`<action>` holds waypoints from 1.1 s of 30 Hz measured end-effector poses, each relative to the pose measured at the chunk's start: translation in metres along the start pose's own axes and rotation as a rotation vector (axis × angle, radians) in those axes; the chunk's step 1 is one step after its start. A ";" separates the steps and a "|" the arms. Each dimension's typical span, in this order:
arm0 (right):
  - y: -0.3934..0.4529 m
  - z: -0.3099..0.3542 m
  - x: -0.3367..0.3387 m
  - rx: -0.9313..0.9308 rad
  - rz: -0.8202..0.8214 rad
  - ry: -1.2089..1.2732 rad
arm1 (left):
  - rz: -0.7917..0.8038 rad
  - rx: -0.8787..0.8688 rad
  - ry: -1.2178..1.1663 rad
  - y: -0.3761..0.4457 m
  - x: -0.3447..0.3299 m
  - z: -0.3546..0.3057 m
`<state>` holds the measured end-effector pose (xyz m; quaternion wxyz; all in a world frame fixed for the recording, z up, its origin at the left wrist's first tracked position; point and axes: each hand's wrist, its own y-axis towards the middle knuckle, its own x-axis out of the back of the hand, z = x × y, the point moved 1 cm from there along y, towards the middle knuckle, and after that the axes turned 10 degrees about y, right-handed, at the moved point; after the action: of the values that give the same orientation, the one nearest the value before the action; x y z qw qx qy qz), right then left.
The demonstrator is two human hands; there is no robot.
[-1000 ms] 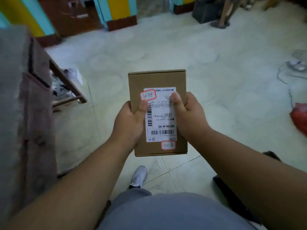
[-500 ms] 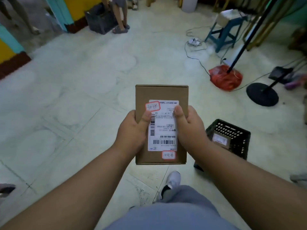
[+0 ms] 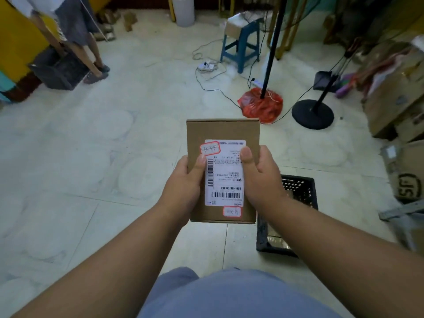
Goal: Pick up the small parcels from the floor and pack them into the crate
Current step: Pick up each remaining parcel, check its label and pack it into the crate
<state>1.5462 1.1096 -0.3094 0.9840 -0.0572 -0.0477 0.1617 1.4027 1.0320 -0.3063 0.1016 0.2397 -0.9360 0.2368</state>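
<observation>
**Parcel held in both hands above the floor, crate at lower right**

Head view, looking down over the person's own arms and grey-blue trousers.

- Small parcel (image 3: 223,134): flat brown cardboard box, held up off the floor in front of the body, long side running away from the camera. White shipping label (image 3: 224,177) faces up, printed upside down from this viewpoint, with barcodes along its left and near edges. Two red-bordered stickers, one at the label's far-left corner and one below its near edge.
- Left hand (image 3: 183,187): wrapped around the parcel's left edge, thumb pressed flat onto the top face over the label's left side. Fingers go under the box and are not visible.
- Right hand (image 3: 263,180): mirrors the left, gripping the right edge with thumb laid on the label's upper right. Fingers hidden beneath.
- Crate (image 3: 298,191): black, perforated plastic, standing on the pale tiled floor (image 3: 91,157) below and to the right of the parcel, partly covered by the right forearm. Something pale lies inside near its close corner; cannot tell what.
- Parcel is not over the crate opening; it sits just left of it in the frame.

Surroundings: a red plastic bag (image 3: 261,106) around a black pole, a round black stand base (image 3: 313,113), a blue stool (image 3: 241,49), cardboard boxes (image 3: 394,106) at the right edge. Another person's legs (image 3: 87,49) stand at far left beside a second dark crate (image 3: 59,72).
</observation>
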 end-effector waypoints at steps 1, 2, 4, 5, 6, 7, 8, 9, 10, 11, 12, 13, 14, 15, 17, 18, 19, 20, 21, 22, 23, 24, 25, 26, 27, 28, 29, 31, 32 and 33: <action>0.009 -0.002 0.007 -0.008 -0.044 0.005 | 0.034 -0.014 0.019 0.012 -0.008 -0.007; 0.019 -0.005 0.014 -0.019 -0.091 0.007 | 0.069 -0.030 0.037 0.025 -0.015 -0.014; 0.038 -0.011 0.026 -0.033 -0.172 0.013 | 0.134 -0.059 0.071 0.051 -0.032 -0.026; 0.047 -0.013 0.030 -0.036 -0.213 0.014 | 0.160 -0.067 0.083 0.065 -0.040 -0.029; 0.055 -0.015 0.035 -0.044 -0.259 0.009 | 0.186 -0.075 0.087 0.080 -0.048 -0.033; 0.064 -0.016 0.039 -0.053 -0.299 0.000 | 0.215 -0.079 0.097 0.094 -0.056 -0.037; 0.071 -0.016 0.044 -0.060 -0.330 -0.015 | 0.249 -0.088 0.115 0.107 -0.063 -0.044; 0.080 -0.016 0.049 -0.063 -0.368 -0.026 | 0.284 -0.098 0.144 0.122 -0.070 -0.051; 0.088 -0.017 0.054 -0.064 -0.417 -0.027 | 0.324 -0.110 0.170 0.137 -0.077 -0.059; 0.096 -0.017 0.058 -0.068 -0.476 -0.019 | 0.367 -0.122 0.194 0.152 -0.083 -0.069; 0.102 -0.015 0.061 -0.075 -0.534 -0.006 | 0.419 -0.138 0.212 0.166 -0.089 -0.080; 0.109 -0.013 0.063 -0.085 -0.594 0.009 | 0.473 -0.157 0.234 0.180 -0.096 -0.091; 0.115 -0.013 0.065 -0.096 -0.652 0.025 | 0.520 -0.181 0.261 0.194 -0.103 -0.101; 0.121 -0.012 0.066 -0.105 -0.702 0.038 | 0.561 -0.212 0.291 0.205 -0.110 -0.111; 0.132 -0.007 0.073 -0.113 -0.794 0.008 | 0.615 -0.294 0.342 0.222 -0.126 -0.131; 0.136 -0.003 0.078 -0.112 -0.844 -0.034 | 0.634 -0.333 0.352 0.227 -0.135 -0.140; 0.138 0.000 0.085 -0.110 -0.896 -0.074 | 0.658 -0.368 0.364 0.230 -0.146 -0.146; 0.139 0.003 0.092 -0.110 -0.949 -0.101 | 0.689 -0.407 0.377 0.230 -0.156 -0.151; 0.139 0.005 0.101 -0.111 -0.999 -0.113 | 0.723 -0.442 0.399 0.228 -0.167 -0.155; 0.137 0.004 0.110 -0.113 -1.045 -0.128 | 0.757 -0.482 0.422 0.226 -0.177 -0.158; 0.135 0.003 0.119 -0.111 -1.086 -0.146 | 0.787 -0.519 0.449 0.222 -0.187 -0.160; 0.131 0.001 0.126 -0.107 -1.116 -0.161 | 0.810 -0.556 0.475 0.219 -0.196 -0.162; 0.128 -0.001 0.133 -0.107 -1.137 -0.153 | 0.828 -0.583 0.498 0.216 -0.206 -0.164; 0.124 -0.005 0.140 -0.111 -1.147 -0.126 | 0.837 -0.606 0.516 0.215 -0.215 -0.164; 0.119 -0.009 0.147 -0.126 -1.148 -0.100 | 0.841 -0.628 0.538 0.214 -0.224 -0.164; 0.115 -0.013 0.153 -0.142 -1.148 -0.086 | 0.840 -0.652 0.561 0.214 -0.233 -0.164; 0.111 -0.016 0.160 -0.155 -1.155 -0.078 | 0.843 -0.671 0.591 0.214 -0.242 -0.163; 0.106 -0.024 0.172 -0.171 -1.177 -0.060 | 0.857 -0.699 0.645 0.216 -0.263 -0.159; 0.106 -0.029 0.177 -0.173 -1.196 -0.036 | 0.870 -0.711 0.672 0.216 -0.272 -0.158; 0.105 -0.033 0.181 -0.175 -1.220 -0.006 | 0.885 -0.714 0.691 0.217 -0.281 -0.157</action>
<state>1.6877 1.2640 -0.3417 0.8907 -0.0998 -0.0875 -0.4348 1.5497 1.3897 -0.3413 0.3621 -0.3054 -0.8807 -0.0054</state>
